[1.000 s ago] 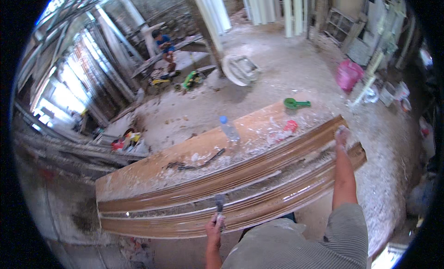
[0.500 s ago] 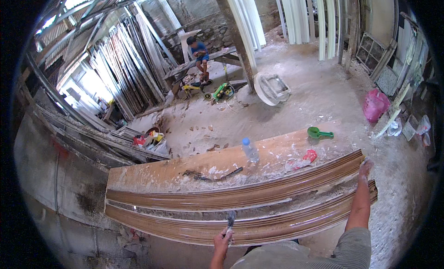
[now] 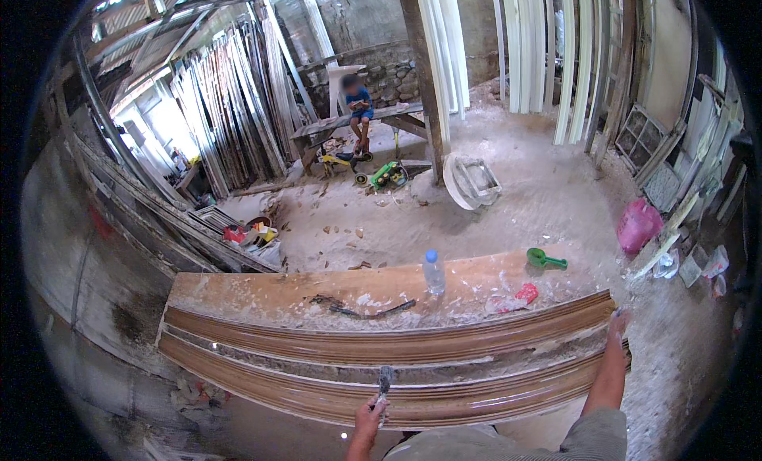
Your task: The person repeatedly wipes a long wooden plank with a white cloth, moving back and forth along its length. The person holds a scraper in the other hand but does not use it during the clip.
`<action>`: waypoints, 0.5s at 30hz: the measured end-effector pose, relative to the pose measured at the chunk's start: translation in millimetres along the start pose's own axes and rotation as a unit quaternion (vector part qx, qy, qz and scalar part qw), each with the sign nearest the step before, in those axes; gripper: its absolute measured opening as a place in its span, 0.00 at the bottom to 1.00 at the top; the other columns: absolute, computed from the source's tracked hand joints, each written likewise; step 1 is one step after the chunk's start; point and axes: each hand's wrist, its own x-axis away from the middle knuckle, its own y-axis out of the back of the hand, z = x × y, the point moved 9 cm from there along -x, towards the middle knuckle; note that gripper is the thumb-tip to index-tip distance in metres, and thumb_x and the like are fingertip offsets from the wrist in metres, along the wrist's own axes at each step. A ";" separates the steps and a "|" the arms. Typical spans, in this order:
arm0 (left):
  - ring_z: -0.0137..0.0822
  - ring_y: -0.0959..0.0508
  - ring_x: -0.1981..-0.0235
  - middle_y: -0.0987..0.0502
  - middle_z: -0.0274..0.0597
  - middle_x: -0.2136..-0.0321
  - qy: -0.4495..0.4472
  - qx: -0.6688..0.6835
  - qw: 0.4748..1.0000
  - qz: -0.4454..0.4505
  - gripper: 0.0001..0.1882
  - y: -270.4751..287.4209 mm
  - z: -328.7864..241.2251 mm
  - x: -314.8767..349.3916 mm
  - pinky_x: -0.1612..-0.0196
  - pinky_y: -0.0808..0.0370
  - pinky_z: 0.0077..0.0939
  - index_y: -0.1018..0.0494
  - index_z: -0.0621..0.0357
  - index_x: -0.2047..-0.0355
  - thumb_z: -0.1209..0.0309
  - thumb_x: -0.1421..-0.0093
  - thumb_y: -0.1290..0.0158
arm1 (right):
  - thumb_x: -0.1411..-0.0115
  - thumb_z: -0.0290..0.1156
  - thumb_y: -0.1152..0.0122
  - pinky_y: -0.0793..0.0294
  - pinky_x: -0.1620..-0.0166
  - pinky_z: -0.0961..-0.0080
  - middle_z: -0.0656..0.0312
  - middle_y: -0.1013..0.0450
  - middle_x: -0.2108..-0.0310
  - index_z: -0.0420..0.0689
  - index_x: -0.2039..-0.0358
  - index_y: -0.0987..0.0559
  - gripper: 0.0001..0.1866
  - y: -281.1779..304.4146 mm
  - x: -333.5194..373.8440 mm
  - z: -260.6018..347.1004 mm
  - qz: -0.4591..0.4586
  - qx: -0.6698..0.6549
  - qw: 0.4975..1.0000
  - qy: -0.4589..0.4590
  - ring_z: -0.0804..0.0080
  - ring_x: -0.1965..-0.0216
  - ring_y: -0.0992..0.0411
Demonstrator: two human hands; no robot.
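My left hand [image 3: 368, 416] is closed around the handle of a paintbrush [image 3: 386, 378] with dark, whitened bristles. The bristles point away from me, over the gap between two long, glossy brown ridged strips. Of these, the near strip [image 3: 317, 388] runs under the brush handle, and the far strip [image 3: 341, 337] lies beyond the gap. At the right end of the far strip is my right hand [image 3: 619, 323], whitish at the fingers and apparently touching the strip's end. Its fingers are too small to make out. White residue marks the gap and the strip edges.
Behind the strips, a plywood board [image 3: 238, 290] carries a blue-capped bottle [image 3: 433, 275], a green scoop [image 3: 546, 259], a red-and-white wrapper [image 3: 516, 298] and a dark strip [image 3: 361, 309]. Farther back, a person [image 3: 359, 105] sits on a bench [image 3: 317, 129] near a post [image 3: 429, 96]. A pink bag [image 3: 639, 225] stands right.
The view has tilted and shifted slightly, so the strips look more level. My left hand still holds the paintbrush, and my right hand stays at the far strip's end.
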 end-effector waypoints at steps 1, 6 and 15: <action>0.24 0.25 0.76 0.23 0.34 0.72 -0.001 0.004 1.000 0.000 0.13 1.4 0.3 0.1 0.74 0.26 0.20 0.24 0.59 0.56 0.67 0.39 0.46 | 0.45 0.28 0.45 0.35 0.46 0.61 0.46 0.29 0.58 0.36 0.59 0.26 0.14 19.1 11.7 0.5 -0.010 -0.073 0.996 -0.051 0.54 0.51 0.32; 0.24 0.25 0.76 0.23 0.34 0.72 -0.030 0.035 0.999 -0.006 0.12 11.4 -1.3 1.7 0.74 0.26 0.20 0.24 0.60 0.58 0.68 0.39 0.45 | 0.39 0.35 0.45 0.35 0.46 0.64 0.54 0.31 0.51 0.37 0.52 0.28 0.19 97.0 136.3 54.5 0.000 -0.521 0.845 -0.119 0.60 0.51 0.34; 0.23 0.27 0.79 0.24 0.32 0.75 -0.043 0.036 0.998 -0.006 0.10 14.0 -8.1 1.3 0.77 0.28 0.19 0.24 0.60 0.59 0.69 0.40 0.45 | 0.38 0.38 0.42 0.31 0.55 0.69 0.58 0.26 0.63 0.40 0.62 0.25 0.13 179.2 262.6 229.9 0.118 -0.432 0.887 -0.113 0.67 0.61 0.29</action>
